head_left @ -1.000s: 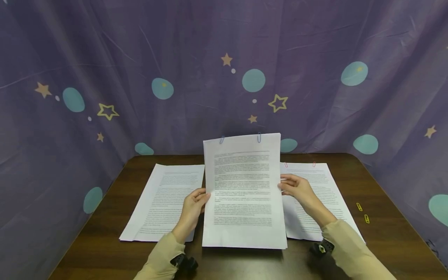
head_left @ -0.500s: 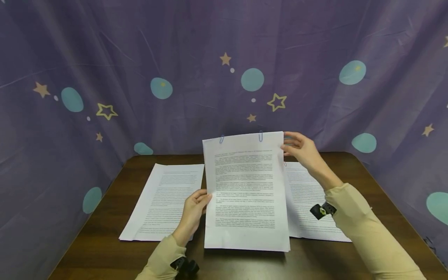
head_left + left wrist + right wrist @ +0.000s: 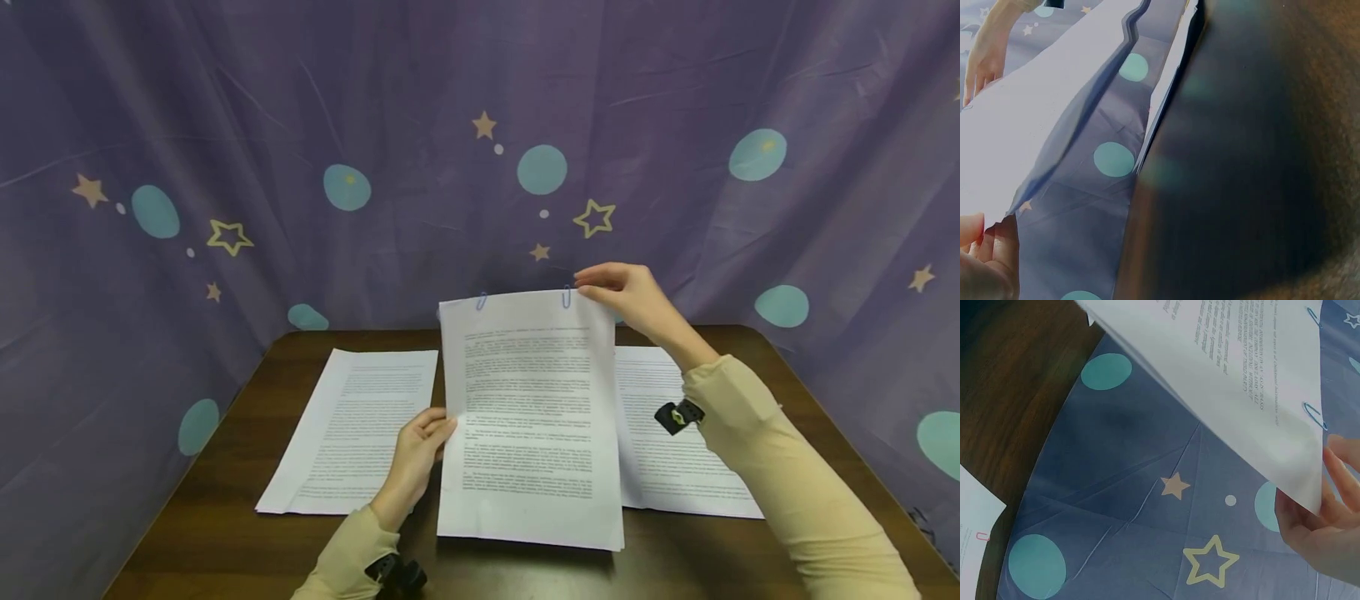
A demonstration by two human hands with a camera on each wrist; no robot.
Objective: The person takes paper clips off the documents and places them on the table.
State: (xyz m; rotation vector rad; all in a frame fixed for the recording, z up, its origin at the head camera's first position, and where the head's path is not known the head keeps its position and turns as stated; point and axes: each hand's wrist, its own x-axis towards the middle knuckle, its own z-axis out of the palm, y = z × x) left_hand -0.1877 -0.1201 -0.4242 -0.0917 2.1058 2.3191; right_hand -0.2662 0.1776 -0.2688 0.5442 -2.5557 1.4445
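A stack of printed paper [image 3: 528, 417] is held up over the middle of the table, tilted toward me. Two blue paper clips, a left one [image 3: 482, 302] and a right one [image 3: 566, 297], sit on its top edge. My left hand [image 3: 416, 446] pinches the stack's left edge, thumb in front, as the left wrist view also shows. At the top right corner, my right hand [image 3: 633, 296] pinches the sheets beside the right clip. In the right wrist view its fingers [image 3: 1300, 534] lie behind the corner, close to the blue clip [image 3: 1314, 415].
A second printed stack [image 3: 367, 433] lies flat on the left of the brown table [image 3: 217, 475]. Another stack [image 3: 682, 450] lies at the right, partly covered by the raised sheets and right arm; a red paper clip [image 3: 982, 536] shows on it. A patterned curtain [image 3: 420, 108] hangs behind.
My right hand has gone from the stack's right edge up to its top right corner, then inward toward the right clip. The left hand keeps its grip, nearly still.
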